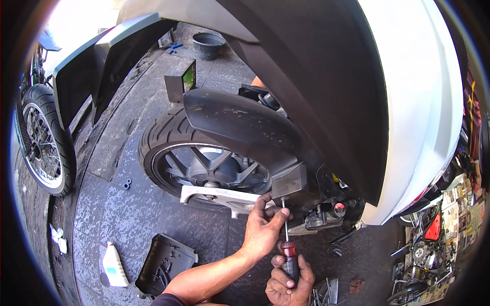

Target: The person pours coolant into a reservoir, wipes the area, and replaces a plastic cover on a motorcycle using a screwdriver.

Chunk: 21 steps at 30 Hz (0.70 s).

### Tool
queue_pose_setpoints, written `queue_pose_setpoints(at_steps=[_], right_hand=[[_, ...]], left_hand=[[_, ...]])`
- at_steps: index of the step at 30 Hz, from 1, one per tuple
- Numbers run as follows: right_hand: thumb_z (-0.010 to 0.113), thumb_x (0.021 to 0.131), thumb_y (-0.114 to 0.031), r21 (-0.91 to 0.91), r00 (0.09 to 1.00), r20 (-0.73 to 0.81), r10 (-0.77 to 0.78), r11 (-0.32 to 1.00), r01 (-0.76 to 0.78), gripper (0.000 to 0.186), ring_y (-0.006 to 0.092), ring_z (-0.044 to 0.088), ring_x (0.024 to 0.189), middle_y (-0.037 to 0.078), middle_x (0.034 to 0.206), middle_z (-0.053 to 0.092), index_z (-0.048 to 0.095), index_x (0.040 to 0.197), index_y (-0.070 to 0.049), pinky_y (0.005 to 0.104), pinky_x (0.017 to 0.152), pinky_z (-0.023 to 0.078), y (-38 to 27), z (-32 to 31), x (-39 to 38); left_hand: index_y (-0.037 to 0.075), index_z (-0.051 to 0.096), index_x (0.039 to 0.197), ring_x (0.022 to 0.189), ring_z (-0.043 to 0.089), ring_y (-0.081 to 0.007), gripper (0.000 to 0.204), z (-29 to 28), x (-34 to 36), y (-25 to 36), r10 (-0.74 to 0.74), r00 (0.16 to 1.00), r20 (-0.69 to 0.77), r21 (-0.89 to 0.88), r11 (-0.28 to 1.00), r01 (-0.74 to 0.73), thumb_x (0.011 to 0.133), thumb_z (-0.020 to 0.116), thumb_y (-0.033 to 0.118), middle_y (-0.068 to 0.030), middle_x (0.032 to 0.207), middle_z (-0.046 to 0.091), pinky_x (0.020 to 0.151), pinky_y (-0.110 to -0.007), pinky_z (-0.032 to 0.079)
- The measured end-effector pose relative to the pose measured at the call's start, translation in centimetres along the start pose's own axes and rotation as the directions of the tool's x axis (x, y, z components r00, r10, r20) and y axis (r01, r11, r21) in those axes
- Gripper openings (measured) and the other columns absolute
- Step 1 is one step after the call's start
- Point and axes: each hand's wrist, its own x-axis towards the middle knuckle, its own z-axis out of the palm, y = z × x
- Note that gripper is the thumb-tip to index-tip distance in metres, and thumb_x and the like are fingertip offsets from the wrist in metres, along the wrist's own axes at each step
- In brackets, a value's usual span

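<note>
My right hand [291, 285] is wrapped round the red and black handle of a screwdriver [289, 262] that points upward. Its metal shaft runs up to the lower edge of a black box-shaped cover [289, 182] beside the rear wheel. My left hand [263, 227] is closed at the shaft's upper end, thumb and fingers pinching it near the tip. The screw head there is too small to make out. Just left of those fingers lies a silver metal arm [219, 198], bolted at the hub of the wheel [209, 171]. A dark mudguard [240, 120] curves over the tire.
White and black scooter bodywork [418, 102] overhangs the right side. A black tray [166, 260] with small parts and a white bottle [115, 265] stand at lower left. Behind are a black bucket [208, 46] and an open box [179, 81]. Other motorcycles flank the scene.
</note>
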Motion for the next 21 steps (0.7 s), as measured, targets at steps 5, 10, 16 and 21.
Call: queue_pose_setpoints(at_steps=[5,10,16,21], right_hand=[[0.055,0.102,-0.03,-0.314,0.982,0.176,0.064,0.95,-0.006,0.043,0.0106,0.054,0.06,0.015,0.104,0.065,0.054,0.135,-0.002,0.0219,0.047,0.042,-0.8,-0.8,1.0],[0.064,0.097,-0.017,-0.763,0.692,0.545,-0.473,-0.622,0.175,0.047,0.0229,0.068,0.095,0.016,0.108,0.071,0.055,0.137,0.005,0.0339,0.084,0.055,2.5,2.0,1.1],[0.051,0.102,-0.049,-0.647,0.954,0.054,-0.296,0.717,0.259,0.066,0.0148,0.06,0.058,0.014,0.096,0.067,0.04,0.148,-0.003,0.0261,0.047,0.049,1.4,-0.2,-0.9],[0.064,0.099,-0.032,-0.724,0.682,0.603,-0.415,-0.644,0.248,0.059,0.0127,0.057,0.058,0.011,0.089,0.065,0.042,0.145,-0.003,0.0262,0.042,0.046,0.9,-1.5,-0.1]], left_hand=[[0.003,0.046,0.127,0.069,0.056,-0.0055,0.036,0.0,0.6,-0.2,-0.061,0.997,0.043,-0.072,0.995,0.064,0.096,0.065,0.008,-0.0038,0.08,0.068,0.06,-0.022,0.044],[-0.001,0.041,0.128,0.067,0.051,-0.0051,0.041,-0.2,0.7,-0.8,-0.005,1.0,0.025,0.073,0.997,0.003,0.095,0.065,0.006,-0.001,0.074,0.063,0.06,-0.024,0.042],[-0.004,0.038,0.128,0.064,0.054,-0.0057,0.045,1.0,0.8,-1.2,0.043,0.999,-0.016,-0.015,0.999,-0.043,0.097,0.066,0.013,-0.0019,0.073,0.064,0.056,-0.022,0.043],[-0.004,0.038,0.129,0.066,0.057,-0.0075,0.046,1.2,0.8,-1.8,0.038,0.999,-0.032,-0.079,0.996,-0.04,0.098,0.066,0.015,-0.0039,0.075,0.065,0.058,-0.023,0.045]])
